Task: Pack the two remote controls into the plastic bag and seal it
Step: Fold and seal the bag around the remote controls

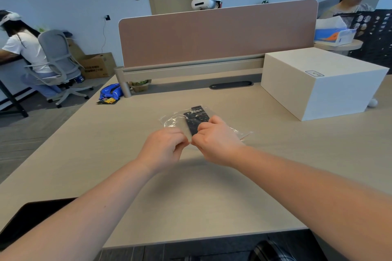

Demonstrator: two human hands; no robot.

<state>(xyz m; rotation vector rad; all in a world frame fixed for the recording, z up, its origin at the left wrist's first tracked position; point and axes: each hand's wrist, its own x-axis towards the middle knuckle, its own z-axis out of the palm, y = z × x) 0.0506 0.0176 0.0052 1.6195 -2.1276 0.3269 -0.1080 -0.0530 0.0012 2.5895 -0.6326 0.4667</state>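
Observation:
A clear plastic bag (pixel 172 122) lies on the beige desk (pixel 106 144), stretching away from me. Black remote controls (pixel 196 117) show through the film inside it; I cannot tell the two apart where they overlap. My left hand (pixel 164 147) and my right hand (pixel 215 141) meet at the bag's near edge, thumbs and fingers of both pinched on the film. The right hand covers the near ends of the remotes.
A large white box (pixel 322 82) stands at the right rear of the desk. A pink divider panel (pixel 216 32) closes the far edge. A dark tablet-like object (pixel 31 218) lies at the near left corner. A blue snack packet (pixel 110 92) lies far left.

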